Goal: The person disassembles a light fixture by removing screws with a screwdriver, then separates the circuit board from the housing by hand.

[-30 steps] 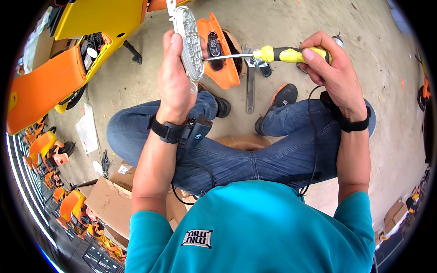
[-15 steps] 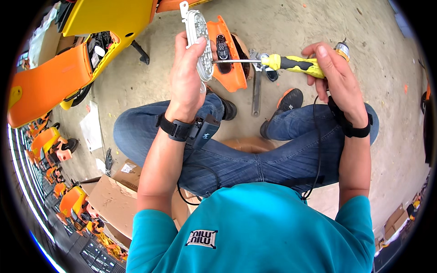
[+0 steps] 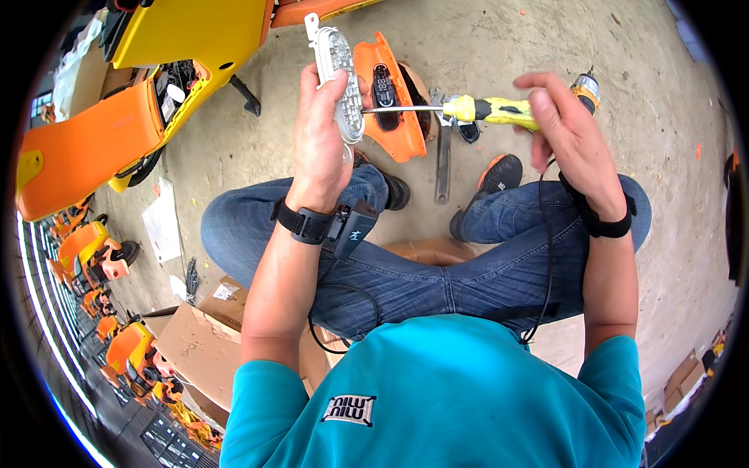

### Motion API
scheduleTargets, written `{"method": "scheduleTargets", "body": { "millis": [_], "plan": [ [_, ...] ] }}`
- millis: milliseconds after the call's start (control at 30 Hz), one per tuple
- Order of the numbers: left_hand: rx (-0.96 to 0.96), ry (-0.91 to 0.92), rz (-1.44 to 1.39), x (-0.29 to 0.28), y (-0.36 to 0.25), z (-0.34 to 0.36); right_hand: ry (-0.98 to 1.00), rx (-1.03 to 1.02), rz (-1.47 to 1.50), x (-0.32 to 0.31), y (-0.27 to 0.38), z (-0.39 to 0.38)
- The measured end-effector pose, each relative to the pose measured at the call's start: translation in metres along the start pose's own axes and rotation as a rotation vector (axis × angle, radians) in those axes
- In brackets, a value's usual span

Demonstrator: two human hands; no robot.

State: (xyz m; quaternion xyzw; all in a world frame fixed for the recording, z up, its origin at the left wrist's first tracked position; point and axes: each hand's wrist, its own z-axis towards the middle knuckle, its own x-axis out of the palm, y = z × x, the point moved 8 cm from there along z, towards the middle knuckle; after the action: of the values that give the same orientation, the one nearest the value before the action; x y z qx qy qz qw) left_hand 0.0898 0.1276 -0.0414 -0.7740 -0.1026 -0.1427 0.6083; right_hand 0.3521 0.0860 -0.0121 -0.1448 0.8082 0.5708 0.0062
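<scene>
My left hand (image 3: pixel 320 132) grips a white oval lamp unit (image 3: pixel 342 86) with a clear studded lens and a tab on top. A yellow-and-black screwdriver (image 3: pixel 499 109) lies level, its metal shaft reaching the lamp's right side; the exact contact point is too small to tell. My right hand (image 3: pixel 569 140) holds the screwdriver's handle end, index finger raised and thumb on the grip. Behind the lamp, on the floor, lies an orange panel (image 3: pixel 406 132) with a dark display (image 3: pixel 384 86). A long wrench (image 3: pixel 441 171) and a yellow-black drill (image 3: pixel 585 93) lie beyond my hands, the drill partly hidden.
A yellow-and-orange scooter body (image 3: pixel 94 148) stands at the left, with more scooters (image 3: pixel 125 351) farther along. Cardboard boxes (image 3: pixel 195 351) sit at my lower left. A white sheet (image 3: pixel 160 222) lies on the concrete floor. My bent legs (image 3: pixel 515 281) are below my hands.
Both hands, the lamp and the screwdriver appear shifted right and slightly down, as does much of the background. The fingers of my right hand have loosened and moved along the handle, index finger lifting.
</scene>
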Motion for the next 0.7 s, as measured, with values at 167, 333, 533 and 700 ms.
{"method": "scheduleTargets", "body": {
  "millis": [167, 333, 533, 700],
  "plan": [
    [0.009, 0.009, -0.009, 0.001, -0.003, 0.001, -0.062, -0.145, 0.082, -0.004, 0.001, 0.003],
    [-0.009, 0.001, 0.010, 0.004, -0.001, 0.000, -0.188, -0.364, 0.034, -0.004, 0.011, 0.001],
    [0.005, 0.009, 0.022, -0.001, -0.001, 0.000, 0.066, 0.087, 0.056, 0.001, -0.002, -0.002],
    [0.006, 0.009, 0.047, 0.004, -0.001, 0.000, -0.060, -0.238, 0.125, -0.005, 0.005, 0.000]
  ]
}}
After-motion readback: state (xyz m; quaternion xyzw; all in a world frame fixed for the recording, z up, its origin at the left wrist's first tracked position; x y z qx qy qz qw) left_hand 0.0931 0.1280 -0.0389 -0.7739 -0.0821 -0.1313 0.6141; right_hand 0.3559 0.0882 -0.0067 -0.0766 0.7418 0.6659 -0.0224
